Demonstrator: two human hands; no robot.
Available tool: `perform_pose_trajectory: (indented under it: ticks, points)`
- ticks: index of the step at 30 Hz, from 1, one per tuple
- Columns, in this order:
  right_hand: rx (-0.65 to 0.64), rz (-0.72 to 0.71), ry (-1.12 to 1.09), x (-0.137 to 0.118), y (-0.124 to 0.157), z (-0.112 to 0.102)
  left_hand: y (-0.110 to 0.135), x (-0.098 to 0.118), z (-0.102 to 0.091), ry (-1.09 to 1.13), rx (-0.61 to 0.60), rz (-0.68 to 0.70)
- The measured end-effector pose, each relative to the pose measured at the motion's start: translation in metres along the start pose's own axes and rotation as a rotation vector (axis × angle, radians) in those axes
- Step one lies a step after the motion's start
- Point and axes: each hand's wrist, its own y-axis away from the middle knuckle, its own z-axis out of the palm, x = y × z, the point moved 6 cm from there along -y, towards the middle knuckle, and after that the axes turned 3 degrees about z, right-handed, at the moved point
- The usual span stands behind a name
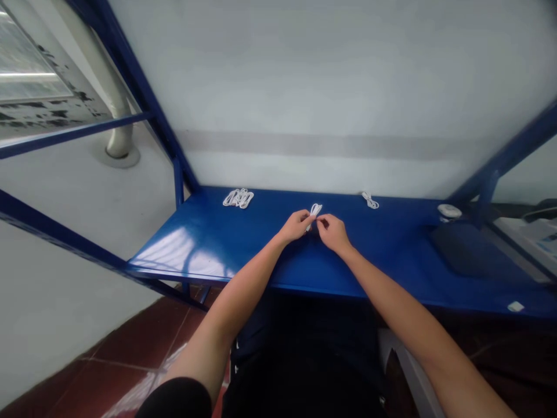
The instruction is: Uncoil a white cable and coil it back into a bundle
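A white cable (315, 209), folded into a small bundle, is pinched in my left hand (297, 224) above the middle of the blue table. Close on its right, my right hand (333, 230) has its thumb and forefinger pressed together beside the bundle. Whatever those right fingertips grip is too small to make out. Several more coiled white cables (238, 198) lie together at the back left of the table. Another bundled white cable (370, 200) rests near the back edge, right of my hands.
The blue table (261, 232) stands against a pale wall, with blue metal frame posts (167, 136) at its side. On the right are a round white object (449, 211), a dark flat object (459, 249) and a small white square piece (516, 306).
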Motion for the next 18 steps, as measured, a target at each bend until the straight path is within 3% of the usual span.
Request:
perform_pose_trajectory:
  ticks: [8,11,15,18]
  points:
    - [-0.143,0.208,-0.273,0.025,-0.006,0.01,-0.002,-0.003,-0.006,-0.123,-0.043,-0.026]
    - [-0.132,0.276,-0.361,0.039,-0.01,0.007,-0.001,0.0,-0.009,-0.168,-0.081,-0.011]
    - [-0.165,0.13,-0.241,0.037,-0.014,-0.006,0.0,0.003,-0.01,-0.249,-0.152,0.033]
    - [-0.243,0.039,-0.11,0.031,-0.015,-0.012,-0.002,0.002,-0.017,-0.341,-0.067,0.076]
